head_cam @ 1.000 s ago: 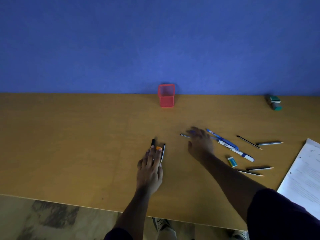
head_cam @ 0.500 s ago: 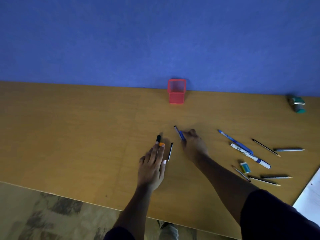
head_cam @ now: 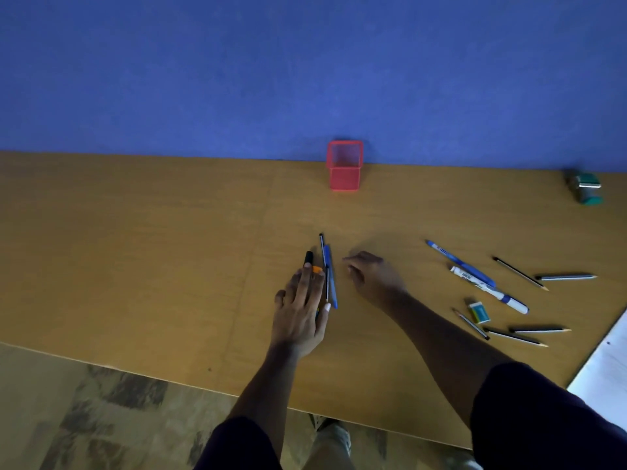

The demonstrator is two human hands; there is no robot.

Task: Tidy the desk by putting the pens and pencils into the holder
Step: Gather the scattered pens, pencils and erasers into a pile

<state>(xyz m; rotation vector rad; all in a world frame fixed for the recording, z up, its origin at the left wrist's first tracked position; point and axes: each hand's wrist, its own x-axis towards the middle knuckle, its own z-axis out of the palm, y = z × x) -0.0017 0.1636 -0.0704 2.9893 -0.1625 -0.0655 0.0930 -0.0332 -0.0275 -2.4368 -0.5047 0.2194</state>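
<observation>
Lying flat on the tabletop, fingers straight, the left hand rests on a black-and-orange marker, with a thin pencil and a blue pen just beside it, long axes pointing away toward the red holder at the wall. The right hand, loosely curled and holding nothing, hovers just right of them. Farther right, well apart, more pens and pencils lie scattered, nearer the right hand.

Single head view, looking forward and down, desk near
</observation>
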